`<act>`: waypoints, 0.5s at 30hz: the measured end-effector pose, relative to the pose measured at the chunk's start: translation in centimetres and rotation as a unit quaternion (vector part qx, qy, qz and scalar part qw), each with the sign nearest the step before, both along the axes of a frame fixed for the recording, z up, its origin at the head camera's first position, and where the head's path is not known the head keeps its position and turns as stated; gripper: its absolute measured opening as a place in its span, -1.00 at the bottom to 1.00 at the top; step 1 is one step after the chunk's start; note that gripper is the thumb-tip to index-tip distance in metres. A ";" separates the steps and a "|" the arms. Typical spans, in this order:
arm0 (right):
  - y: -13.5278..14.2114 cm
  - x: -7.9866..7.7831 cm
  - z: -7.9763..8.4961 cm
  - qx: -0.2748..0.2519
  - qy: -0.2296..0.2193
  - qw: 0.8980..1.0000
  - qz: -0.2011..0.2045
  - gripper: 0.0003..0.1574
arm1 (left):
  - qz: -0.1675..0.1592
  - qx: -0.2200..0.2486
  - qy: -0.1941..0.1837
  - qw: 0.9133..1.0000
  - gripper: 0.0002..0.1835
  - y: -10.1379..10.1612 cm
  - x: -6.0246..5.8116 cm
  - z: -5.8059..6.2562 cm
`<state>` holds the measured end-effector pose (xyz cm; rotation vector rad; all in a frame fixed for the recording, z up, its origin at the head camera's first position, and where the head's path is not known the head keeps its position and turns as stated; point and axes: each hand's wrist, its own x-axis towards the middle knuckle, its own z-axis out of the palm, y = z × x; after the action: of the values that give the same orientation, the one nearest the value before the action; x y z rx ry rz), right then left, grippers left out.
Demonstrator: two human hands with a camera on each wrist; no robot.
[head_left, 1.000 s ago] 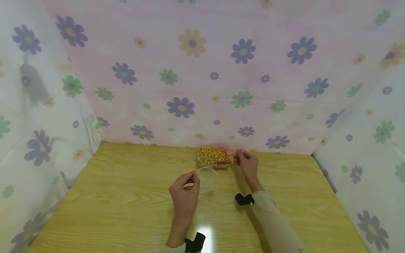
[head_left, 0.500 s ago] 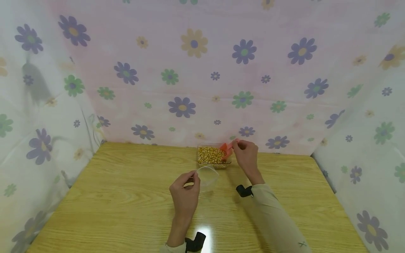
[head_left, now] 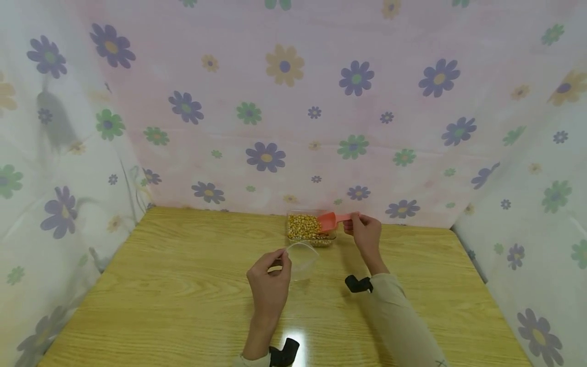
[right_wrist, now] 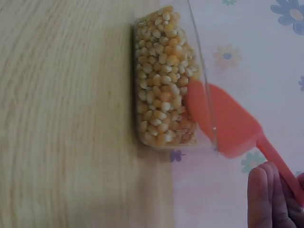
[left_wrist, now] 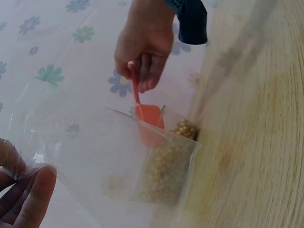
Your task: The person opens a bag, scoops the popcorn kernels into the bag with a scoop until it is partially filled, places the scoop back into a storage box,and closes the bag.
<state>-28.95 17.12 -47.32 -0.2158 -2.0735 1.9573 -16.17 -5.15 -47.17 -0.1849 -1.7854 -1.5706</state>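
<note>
My right hand pinches the handle of a red plastic scoop at the right side of a clear rectangular container. Yellow corn kernels fill much of that container. In the right wrist view the scoop tilts over the container's rim, its tip at the kernels. My left hand pinches the edge of a clear plastic bag in front of the container. The bag spreads across the left wrist view, and kernels show through it.
The container stands near the back edge of a wood-grain table. A flowered cloth hangs behind it and along both sides. Black wrist devices sit on both forearms.
The right hand first lifted and tilted the scoop up from the kernels, then lowered it and drew it slightly right, with the bowl now flatter. The left hand and bag stay nearly still.
</note>
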 end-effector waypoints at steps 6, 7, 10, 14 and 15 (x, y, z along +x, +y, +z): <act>-0.1 -0.1 -1.3 -0.086 -0.079 0.993 0.024 -0.49 | 0.005 0.005 0.000 1.000 -0.83 -0.1 0.0 0.1; -0.1 -0.1 -1.5 -0.098 -0.088 0.991 0.027 -0.49 | 0.005 0.005 0.001 1.000 -0.83 0.0 0.0 0.1; -0.2 0.1 -2.0 -0.135 -0.109 0.984 0.032 -0.49 | 0.002 0.003 0.005 1.000 -0.83 0.0 0.0 0.1; -0.1 0.6 -2.6 -0.191 -0.123 0.974 0.021 -0.55 | 0.000 0.001 0.005 1.000 -0.83 0.1 0.1 0.1; -0.1 0.8 -2.8 -0.212 -0.123 0.969 0.016 -0.57 | 0.000 0.002 0.004 1.000 -0.84 0.1 0.1 0.1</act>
<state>-28.19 17.01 -50.10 -0.5398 -1.7688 2.4868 -16.11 -5.04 -47.03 -0.1880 -1.7765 -1.5709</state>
